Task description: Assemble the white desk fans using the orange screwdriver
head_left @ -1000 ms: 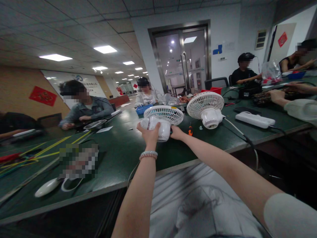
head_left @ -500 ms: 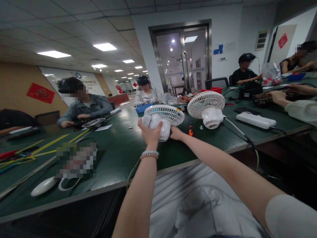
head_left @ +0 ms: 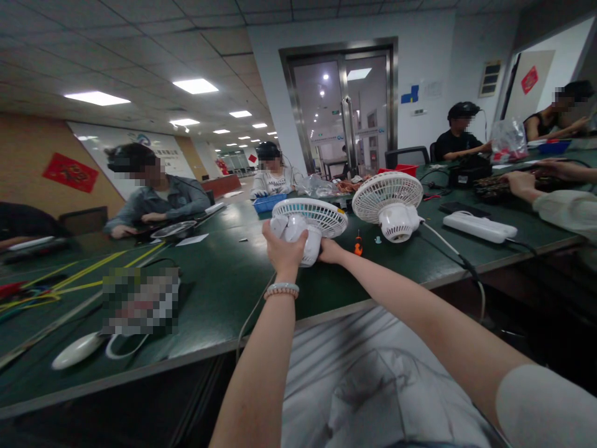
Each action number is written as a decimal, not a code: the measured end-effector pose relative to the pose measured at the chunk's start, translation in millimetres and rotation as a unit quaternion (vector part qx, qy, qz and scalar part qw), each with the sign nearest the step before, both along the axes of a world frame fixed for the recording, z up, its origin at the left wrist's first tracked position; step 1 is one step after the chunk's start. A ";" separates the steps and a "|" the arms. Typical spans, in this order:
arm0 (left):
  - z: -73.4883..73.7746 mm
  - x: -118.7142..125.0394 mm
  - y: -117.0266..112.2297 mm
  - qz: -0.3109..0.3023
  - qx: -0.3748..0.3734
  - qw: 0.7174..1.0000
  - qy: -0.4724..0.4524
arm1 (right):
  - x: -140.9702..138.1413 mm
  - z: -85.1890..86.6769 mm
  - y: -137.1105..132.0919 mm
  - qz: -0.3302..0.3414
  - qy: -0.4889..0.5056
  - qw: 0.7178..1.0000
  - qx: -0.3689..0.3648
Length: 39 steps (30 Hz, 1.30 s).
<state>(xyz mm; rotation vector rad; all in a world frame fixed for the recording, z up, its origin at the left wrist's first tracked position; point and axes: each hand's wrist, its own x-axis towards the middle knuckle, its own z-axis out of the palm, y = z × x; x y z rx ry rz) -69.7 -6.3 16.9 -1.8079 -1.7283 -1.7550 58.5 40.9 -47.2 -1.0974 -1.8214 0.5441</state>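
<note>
A white fan [head_left: 310,214] rests on the green table in front of me, its grille facing away and its motor housing toward me. My left hand [head_left: 285,249] is closed around the left and back of that housing, thumb on top. Against the housing's lower right side, my right hand [head_left: 331,251] is closed with its fingertips partly hidden. A small dark bit shows between it and the fan; I cannot tell what it is. To the right lies a second white fan [head_left: 389,202], with a cord. An orange screwdriver [head_left: 358,246] stands out between the fans, near a small pale plastic piece [head_left: 378,239].
A white power strip [head_left: 479,226] and a dark flat object lie at the right. Behind the fans are a blue tray [head_left: 273,203], plastic bags and a red tray [head_left: 401,169]. Yellow cables [head_left: 88,270] and a blurred-out item lie left. Several people sit around the table.
The view has shifted very slightly. Both hands stay on the same fan, with hardly any movement. At the left, the seated person's head has turned a little.
</note>
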 end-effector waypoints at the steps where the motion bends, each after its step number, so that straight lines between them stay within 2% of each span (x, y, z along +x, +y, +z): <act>1: -0.1 0.0 0.1 0.002 -0.004 1.000 -0.002 | 0.0 -0.1 0.0 0.004 0.001 1.000 0.002; 8: 0.5 -0.2 -1.3 -0.006 0.017 1.000 0.007 | 1.4 -2.1 -2.0 -0.004 0.010 1.000 0.017; 13: -0.6 -2.9 1.1 0.014 -0.018 1.000 0.002 | 0.0 -1.3 -1.2 0.000 -0.037 0.999 0.009; 19: 2.1 -2.9 -1.9 0.018 -0.004 1.000 -0.007 | -0.9 -2.7 -0.1 -0.008 -0.014 0.999 0.030; 25: 2.5 -2.1 -2.5 0.016 -0.028 0.999 -0.023 | 0.7 -0.2 -1.1 -0.010 -0.062 0.998 0.008; 33: -8.4 -12.1 17.4 0.016 -0.060 0.994 -0.091 | -0.2 2.5 -1.4 -0.028 -0.055 0.998 -0.003; 39: -22.2 -23.8 43.3 -0.030 -0.061 0.974 -0.216 | 1.2 4.6 -4.6 -0.003 -0.055 0.998 0.002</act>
